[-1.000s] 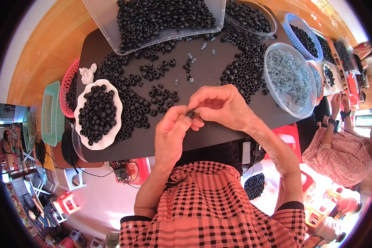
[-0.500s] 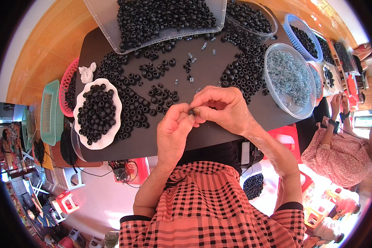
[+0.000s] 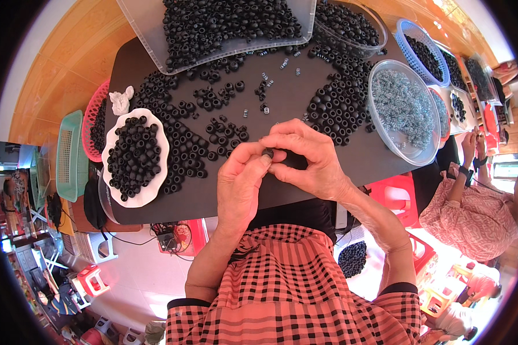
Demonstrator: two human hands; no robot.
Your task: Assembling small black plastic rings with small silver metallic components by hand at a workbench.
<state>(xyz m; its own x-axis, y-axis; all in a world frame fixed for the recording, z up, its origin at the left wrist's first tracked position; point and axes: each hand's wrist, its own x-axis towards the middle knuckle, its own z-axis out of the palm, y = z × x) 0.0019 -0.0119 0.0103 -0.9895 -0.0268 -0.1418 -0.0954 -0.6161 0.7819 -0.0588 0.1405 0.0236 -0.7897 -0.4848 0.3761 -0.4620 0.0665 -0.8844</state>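
Observation:
Over the near part of the dark table my left hand (image 3: 240, 178) pinches a small black hollow, rounded piece (image 3: 268, 152) between thumb and fingers. Close against it is my right hand (image 3: 311, 155), its index finger bent over the piece and its thumb lower down, with a gap between them. Similar loose black pieces (image 3: 227, 132) lie just beyond my hands. Several small metal springs (image 3: 266, 80) are scattered farther back. A scalloped white plate (image 3: 147, 199) heaped with black pieces stands on the left. To the right, a clear round bowl (image 3: 379, 133) holds a pile of springs.
A large clear bin (image 3: 138, 34) of black pieces fills the far edge, beside another clear bowl (image 3: 380, 43). Pink (image 3: 90, 123) and green (image 3: 69, 155) baskets flank the table's left. A blue basket (image 3: 406, 31) stands far right. A co-worker in patterned clothing (image 3: 472, 213) sits at right.
My right thumb has come away from the black piece and dropped lower, opening a gap to the index finger. My left hand keeps its pinch on the piece.

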